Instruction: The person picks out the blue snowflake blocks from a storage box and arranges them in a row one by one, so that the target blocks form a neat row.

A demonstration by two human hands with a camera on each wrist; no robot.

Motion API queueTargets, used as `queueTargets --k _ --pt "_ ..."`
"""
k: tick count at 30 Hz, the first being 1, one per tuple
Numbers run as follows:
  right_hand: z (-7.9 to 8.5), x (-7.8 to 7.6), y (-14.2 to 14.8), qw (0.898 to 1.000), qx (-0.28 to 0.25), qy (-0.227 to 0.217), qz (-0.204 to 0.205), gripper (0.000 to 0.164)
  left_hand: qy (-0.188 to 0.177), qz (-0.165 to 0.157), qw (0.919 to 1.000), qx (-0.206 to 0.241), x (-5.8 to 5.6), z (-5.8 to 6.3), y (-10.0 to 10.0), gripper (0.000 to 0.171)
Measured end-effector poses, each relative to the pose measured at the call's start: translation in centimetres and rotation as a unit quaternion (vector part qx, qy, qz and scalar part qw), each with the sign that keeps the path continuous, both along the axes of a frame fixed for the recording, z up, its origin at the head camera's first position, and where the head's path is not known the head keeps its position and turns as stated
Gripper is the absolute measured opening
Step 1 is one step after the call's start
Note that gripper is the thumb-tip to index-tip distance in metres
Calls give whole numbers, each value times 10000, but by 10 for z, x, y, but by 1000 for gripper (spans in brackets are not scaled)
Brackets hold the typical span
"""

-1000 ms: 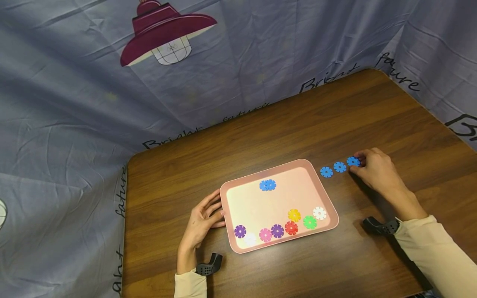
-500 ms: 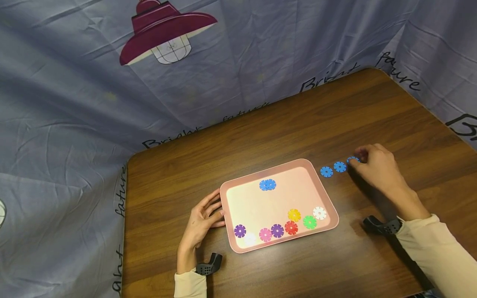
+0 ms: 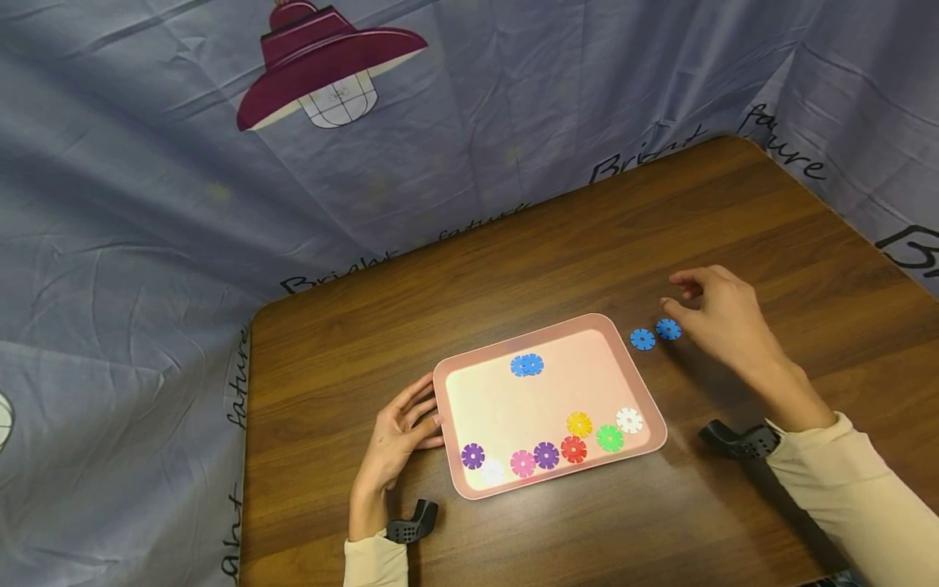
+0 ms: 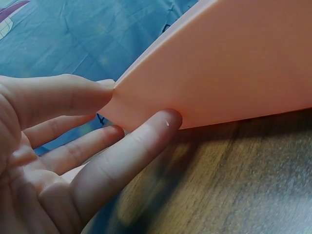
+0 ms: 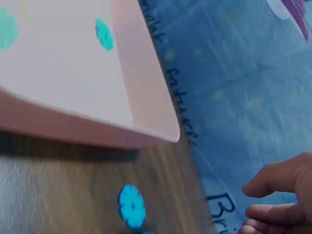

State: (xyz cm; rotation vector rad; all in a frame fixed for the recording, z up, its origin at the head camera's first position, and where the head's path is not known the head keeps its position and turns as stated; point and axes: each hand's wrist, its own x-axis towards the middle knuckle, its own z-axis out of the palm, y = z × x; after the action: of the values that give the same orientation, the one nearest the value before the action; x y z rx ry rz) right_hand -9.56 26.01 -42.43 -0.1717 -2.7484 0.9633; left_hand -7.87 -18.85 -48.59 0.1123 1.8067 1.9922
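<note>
In the head view, my left hand [image 3: 392, 440] rests against the left side of a pink tray [image 3: 506, 412], its fingers fairly straight. Up close in the left wrist view, one fingertip [image 4: 168, 118] touches the tray's outer wall. My right hand [image 3: 722, 314] hovers over the table right of the tray. Its thumb and fingers are apart, with nothing visible between them. Two blue notched plastic discs lie in a row between tray and hand, one nearer the tray [image 3: 642, 339] and another [image 3: 668, 329] by the fingertips. The spot of a third blue disc is hidden behind the hand.
Inside the tray, two overlapping blue discs [image 3: 526, 364] lie near the far side. Several discs, among them a yellow one [image 3: 579, 424], a red one [image 3: 574, 449] and a green one [image 3: 610, 438], lie along its near side. A printed curtain [image 3: 477, 122] hangs behind the wooden table [image 3: 352, 350].
My right hand has let go of the third blue disc and moved up and left, now covering that disc's place. The left hand and tray stay still.
</note>
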Motion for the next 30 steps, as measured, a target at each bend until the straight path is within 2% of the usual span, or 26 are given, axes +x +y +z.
queueTargets --k 12,24,30 --pt "10 -9 -31 9995 -196 -12 229 36 72 20 9999 74 1 -2 -2 64" --pt "8 -13 -60 9983 -360 -208 402 36 -2 58 10000 15 0 0 -1 62" --pt "5 -14 -69 9977 -353 -96 566 33 16 29 10000 59 0 1 -1 62"
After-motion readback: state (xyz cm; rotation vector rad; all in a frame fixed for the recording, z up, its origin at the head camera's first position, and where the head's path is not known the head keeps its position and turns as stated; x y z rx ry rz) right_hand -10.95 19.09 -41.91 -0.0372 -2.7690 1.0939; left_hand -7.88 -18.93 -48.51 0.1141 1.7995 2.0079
